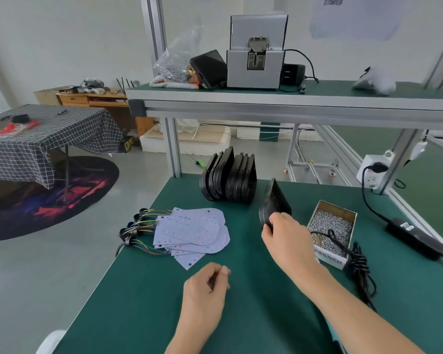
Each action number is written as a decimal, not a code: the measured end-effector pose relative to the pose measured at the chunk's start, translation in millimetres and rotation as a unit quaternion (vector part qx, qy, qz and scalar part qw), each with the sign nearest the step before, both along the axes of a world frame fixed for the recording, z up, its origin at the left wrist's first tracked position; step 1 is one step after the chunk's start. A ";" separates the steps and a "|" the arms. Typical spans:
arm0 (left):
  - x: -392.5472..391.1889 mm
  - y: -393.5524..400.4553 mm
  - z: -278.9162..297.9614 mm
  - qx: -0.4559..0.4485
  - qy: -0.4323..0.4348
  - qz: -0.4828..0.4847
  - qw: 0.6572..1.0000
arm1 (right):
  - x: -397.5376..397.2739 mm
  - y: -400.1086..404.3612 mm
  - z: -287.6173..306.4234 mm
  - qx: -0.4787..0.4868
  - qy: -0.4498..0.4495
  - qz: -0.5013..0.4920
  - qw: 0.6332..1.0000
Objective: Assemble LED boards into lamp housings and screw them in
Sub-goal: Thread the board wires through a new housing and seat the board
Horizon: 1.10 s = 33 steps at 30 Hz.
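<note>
The right hand (287, 236) pinches one black housing (275, 203) by its lower rounded edge, thumb on the near face and fingers curled behind, and holds it tilted on edge just off or at the green bench (143, 290); whether its bottom touches the mat I cannot tell. It sits between the stack of housings (229, 178), which stands on edge at the back of the bench, and the box of screws (330, 226) just to the right.

The left hand (205, 290) rests low on the bench near the front, fingers loosely curled, thumb against the forefinger. It seems to hold nothing, though a small dark shadow inside the curl leaves that unsure.

The boards (195, 228) lie fanned in a loose pile to the left of the held housing, well apart from it, their coloured wires (143, 226) trailing off the bench's left edge.

The housing looks like a thin, stiff shell, probably light, with a smooth dark finish that could slip in a two-finger pinch; gripping across the rim with thumb opposed, as here, seems sound, and laying it flat, open side up, should make seating easier. The boards look thin, rigid and light, but the LEDs and solder joints are likely delicate. Better to lift one by its bare edges than by the wires, which could tug the joints or drag neighbouring boards along.

A black cable (353, 256) lies coiled beside the box.
</note>
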<state>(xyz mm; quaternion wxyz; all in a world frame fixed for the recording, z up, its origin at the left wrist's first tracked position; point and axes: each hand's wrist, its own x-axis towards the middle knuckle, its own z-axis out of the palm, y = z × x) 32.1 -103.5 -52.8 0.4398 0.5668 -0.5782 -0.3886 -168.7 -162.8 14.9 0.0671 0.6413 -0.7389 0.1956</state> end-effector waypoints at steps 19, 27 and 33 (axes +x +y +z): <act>87.1 -122.2 56.1 -0.082 -0.343 0.167 0.921 | 44.5 130.0 -31.7 -0.070 0.135 0.167 0.974; 131.6 -202.4 49.4 -0.034 -0.560 0.068 0.825 | 36.6 120.1 -34.9 -0.171 0.099 0.187 0.962; 127.9 -215.6 40.3 -0.022 -0.591 0.048 0.805 | 38.3 118.1 -37.5 -0.194 0.085 0.198 0.957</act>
